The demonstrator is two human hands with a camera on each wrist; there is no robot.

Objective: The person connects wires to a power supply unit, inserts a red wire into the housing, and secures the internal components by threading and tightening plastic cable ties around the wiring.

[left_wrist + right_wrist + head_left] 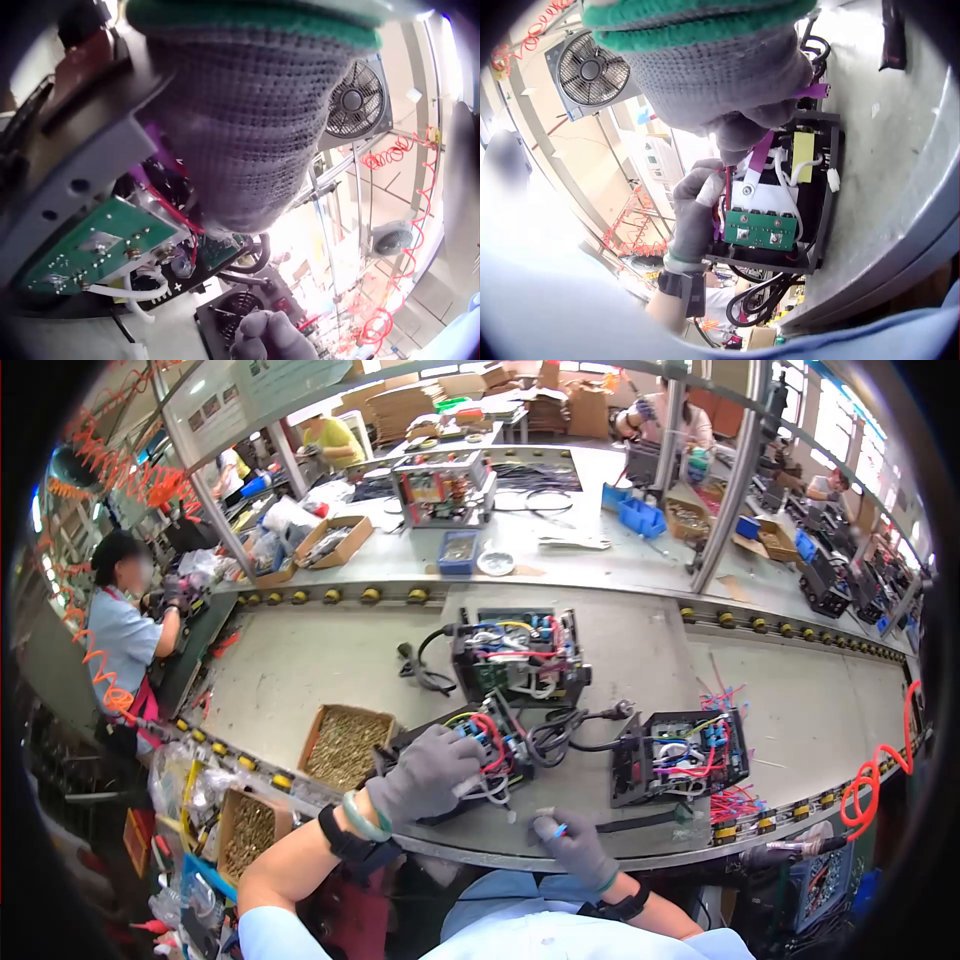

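My gloved left hand (430,775) reaches into an open black electrical unit (814,217) with a green circuit board (761,229). Its curled fingers pinch at a red wire (728,187) along the unit's side. A purple strip (760,156) and white wires show inside. Nearer my body, the gloved right hand (578,852) is curled, thumb against fingers, gripping a small blue-tipped piece (560,830); the rest of that piece is hidden by the glove. In the left wrist view the left glove (240,127) covers much of the unit, its fingertips out of sight.
Two more open units, one farther back (520,655) and one on the right (685,755), stand on the metal bench with black cables. A box of small metal parts (345,750) lies left. A dark strap (640,822) lies right of my right hand. Other people work around.
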